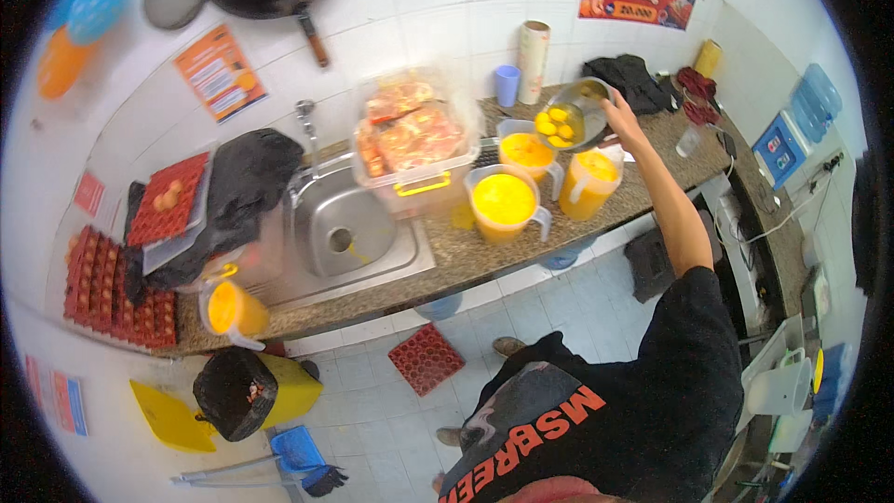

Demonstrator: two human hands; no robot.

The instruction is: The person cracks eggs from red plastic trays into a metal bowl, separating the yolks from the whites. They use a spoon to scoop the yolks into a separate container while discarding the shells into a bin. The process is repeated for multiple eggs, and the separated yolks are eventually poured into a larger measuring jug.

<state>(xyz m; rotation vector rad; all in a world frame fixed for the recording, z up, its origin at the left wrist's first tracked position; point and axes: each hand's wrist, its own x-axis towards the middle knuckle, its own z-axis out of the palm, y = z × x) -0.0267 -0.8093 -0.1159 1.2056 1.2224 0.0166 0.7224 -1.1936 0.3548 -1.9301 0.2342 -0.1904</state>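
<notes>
My right hand [619, 120] grips the rim of a metal bowl [592, 110]. The bowl is tilted and holds several raw egg yolks [557, 127] in clear egg white. Below and around it on the counter stand three plastic measuring jugs of yellow beaten egg: a front jug [504, 204], a rear jug [525, 152] partly behind the bowl, and a right jug [591, 183] just under my hand. My left hand is out of view.
A clear plastic box [419, 192] of packed raw meat stands beside the steel sink [349, 223]. Left lie egg trays [119, 286], a few eggs [167, 197] and another egg jug [234, 311]. A yellow bin [293, 391] and a red egg tray [426, 359] are on the floor.
</notes>
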